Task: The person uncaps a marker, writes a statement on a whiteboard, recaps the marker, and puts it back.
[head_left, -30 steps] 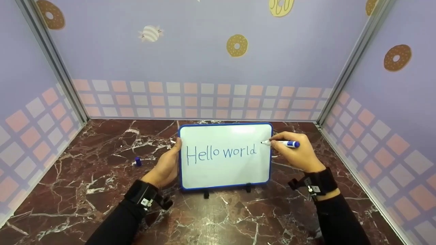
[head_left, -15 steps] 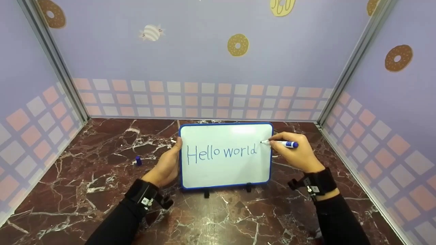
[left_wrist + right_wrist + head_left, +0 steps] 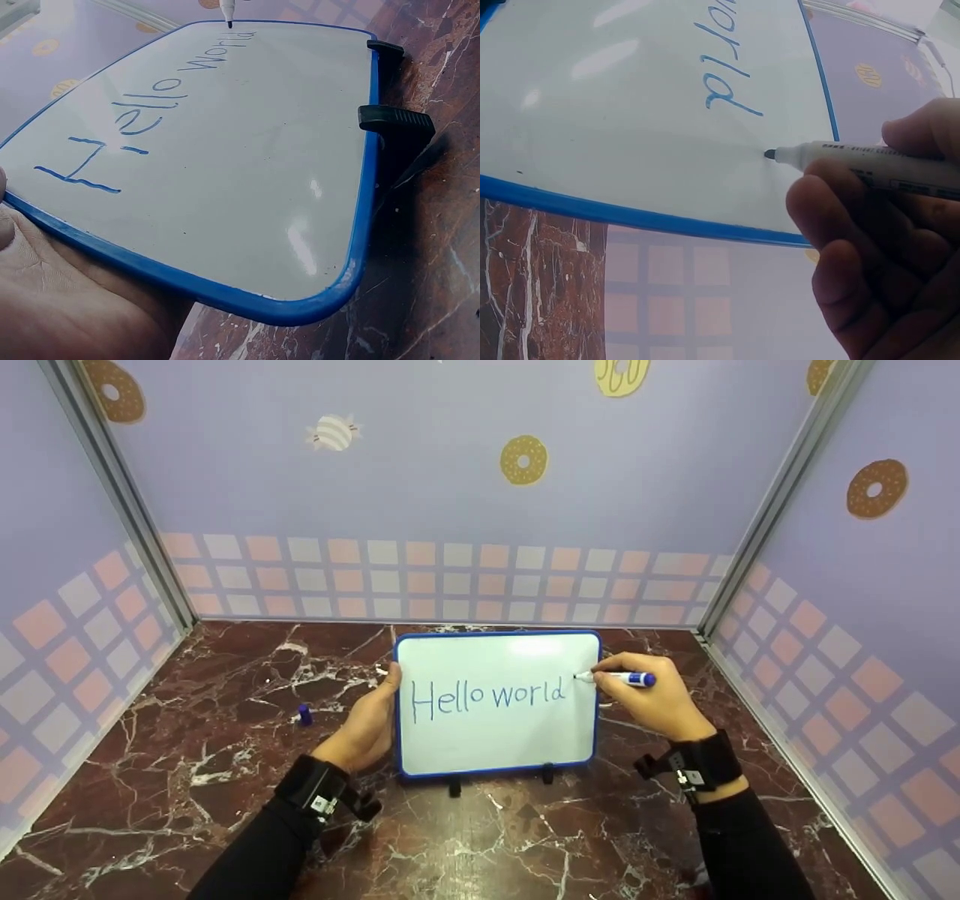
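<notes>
A blue-framed whiteboard (image 3: 495, 746) leans back on the table, with "Hello world" written across it in blue. My left hand (image 3: 369, 724) grips its left edge, thumb at the front of the frame and the other fingers hidden behind. In my right hand (image 3: 656, 697) a white marker (image 3: 634, 678) with a blue end is pinched between thumb and fingers. The marker's dark tip is right at the board's surface, just right of the "d", as the right wrist view shows. The blue marker cap (image 3: 304, 714) stands apart on the table, left of my left hand.
Two black feet (image 3: 396, 120) hold the board's lower edge on the dark red marbled table (image 3: 465, 847). Lilac walls (image 3: 420, 495) with printed sweets and checks enclose the table at the back and both sides. Each wrist wears a black strap (image 3: 709, 761).
The marker tip has shifted very slightly down and left beside the "d". My left hand, the board and the cap stay where they were.
</notes>
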